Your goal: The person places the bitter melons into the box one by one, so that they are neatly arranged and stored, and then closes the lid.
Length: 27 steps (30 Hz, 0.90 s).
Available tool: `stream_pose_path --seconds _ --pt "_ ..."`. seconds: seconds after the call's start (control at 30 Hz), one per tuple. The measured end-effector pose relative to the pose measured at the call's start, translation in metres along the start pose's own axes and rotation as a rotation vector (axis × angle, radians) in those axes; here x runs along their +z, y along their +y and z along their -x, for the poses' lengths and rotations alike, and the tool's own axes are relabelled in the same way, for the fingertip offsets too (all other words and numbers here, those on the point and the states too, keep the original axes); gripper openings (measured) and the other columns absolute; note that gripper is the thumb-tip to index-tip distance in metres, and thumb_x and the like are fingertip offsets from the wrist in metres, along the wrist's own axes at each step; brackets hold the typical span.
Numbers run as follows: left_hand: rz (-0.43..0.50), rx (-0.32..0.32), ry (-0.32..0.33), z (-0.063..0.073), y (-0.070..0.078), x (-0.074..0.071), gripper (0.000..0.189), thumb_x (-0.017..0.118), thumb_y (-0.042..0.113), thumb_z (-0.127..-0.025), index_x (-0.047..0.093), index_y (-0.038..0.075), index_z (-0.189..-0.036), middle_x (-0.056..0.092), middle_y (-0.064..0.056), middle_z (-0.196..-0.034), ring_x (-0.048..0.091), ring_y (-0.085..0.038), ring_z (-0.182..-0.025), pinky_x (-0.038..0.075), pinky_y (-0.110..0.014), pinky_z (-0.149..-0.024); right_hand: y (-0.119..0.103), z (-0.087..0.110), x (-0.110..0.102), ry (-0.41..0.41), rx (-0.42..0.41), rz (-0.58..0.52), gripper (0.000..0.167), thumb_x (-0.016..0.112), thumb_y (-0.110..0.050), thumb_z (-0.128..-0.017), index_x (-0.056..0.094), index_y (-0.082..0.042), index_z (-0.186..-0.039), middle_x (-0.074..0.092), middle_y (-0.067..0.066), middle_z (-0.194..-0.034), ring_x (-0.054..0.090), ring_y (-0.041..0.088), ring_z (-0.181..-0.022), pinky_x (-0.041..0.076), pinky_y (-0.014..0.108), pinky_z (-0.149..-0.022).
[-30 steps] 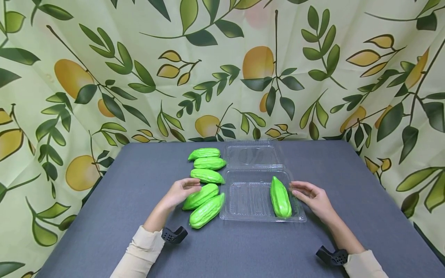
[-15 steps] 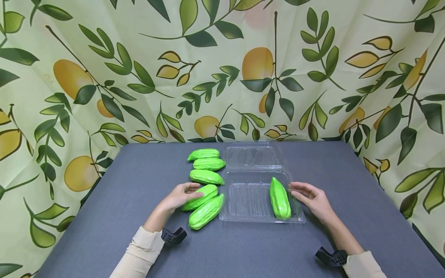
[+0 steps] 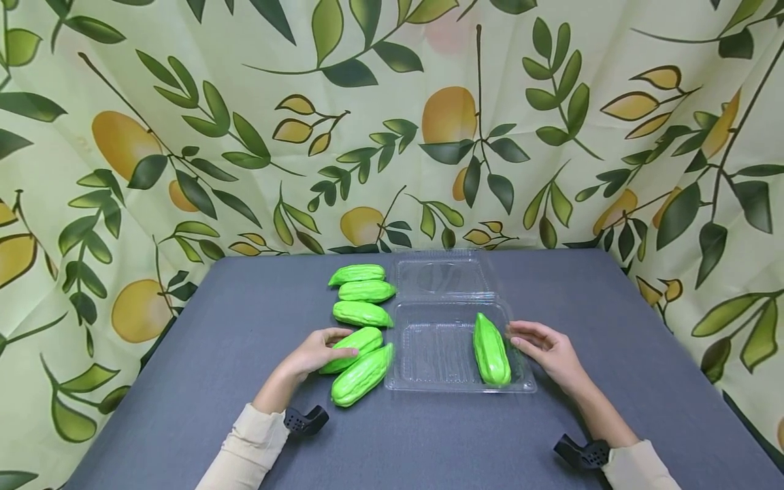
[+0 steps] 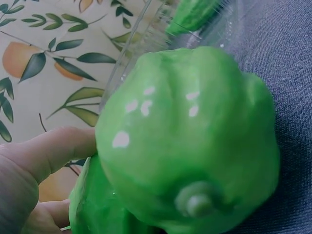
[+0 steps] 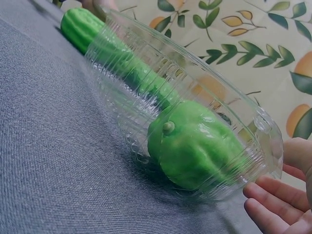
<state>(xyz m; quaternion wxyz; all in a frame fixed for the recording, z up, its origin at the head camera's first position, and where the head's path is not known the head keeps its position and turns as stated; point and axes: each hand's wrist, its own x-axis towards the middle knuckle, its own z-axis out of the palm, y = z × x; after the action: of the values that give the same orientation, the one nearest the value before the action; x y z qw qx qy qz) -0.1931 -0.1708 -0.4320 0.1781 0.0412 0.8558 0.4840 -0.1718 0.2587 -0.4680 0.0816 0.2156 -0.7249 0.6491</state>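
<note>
My left hand (image 3: pixel 315 352) grips a green bitter melon (image 3: pixel 361 342), its thumb on the near side and fingers on the far side. Right in front of that one lies another bitter melon (image 3: pixel 363 376), whose stem end fills much of the left wrist view (image 4: pixel 195 122). On the right, my right hand (image 3: pixel 545 344) holds the side rim of a hinged clear plastic container (image 3: pixel 422 347); in the right wrist view the fingertips (image 5: pixel 258 192) meet its outer wall. One bitter melon (image 3: pixel 492 350) lies lengthwise inside, along the container's right side.
Several more bitter melons (image 3: pixel 361 314) lie in a column left of the container, toward the back. The container's lid (image 3: pixel 441 275) lies folded back on the grey tabletop (image 3: pixel 257 292). A fruit-patterned cloth (image 3: pixel 367 136) hangs behind the table.
My left hand has lowered from above the fourth bitter melon and its fingers now close around it. The right hand stays at the container's rim.
</note>
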Motion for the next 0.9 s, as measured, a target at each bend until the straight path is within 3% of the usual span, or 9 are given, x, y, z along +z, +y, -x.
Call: stream_pose_path --seconds 0.43,0.9 --pt "0.012 0.016 0.015 0.0002 0.0027 -0.0001 0.055 0.071 0.021 -0.086 0.054 -0.002 -0.133 0.055 -0.025 -0.136 0.055 -0.033 -0.121 0.050 -0.039 -0.099 -0.0037 -0.0017 -0.0006 0.009 0.005 0.002 0.032 0.058 0.009 -0.089 0.051 0.023 -0.116 0.072 -0.015 -0.107 0.067 -0.006 -0.099 0.053 0.008 -0.081" --pt "0.038 -0.035 0.055 0.0021 0.0052 -0.0033 0.056 0.071 0.023 -0.086 0.054 0.001 -0.134 0.053 -0.022 -0.141 0.050 -0.036 -0.129 0.045 -0.047 -0.106 -0.0012 -0.0002 0.0005 0.007 0.022 0.025 0.033 0.059 0.007 -0.089 0.050 0.025 -0.117 0.072 -0.016 -0.107 0.067 -0.006 -0.098 0.053 0.008 -0.080"
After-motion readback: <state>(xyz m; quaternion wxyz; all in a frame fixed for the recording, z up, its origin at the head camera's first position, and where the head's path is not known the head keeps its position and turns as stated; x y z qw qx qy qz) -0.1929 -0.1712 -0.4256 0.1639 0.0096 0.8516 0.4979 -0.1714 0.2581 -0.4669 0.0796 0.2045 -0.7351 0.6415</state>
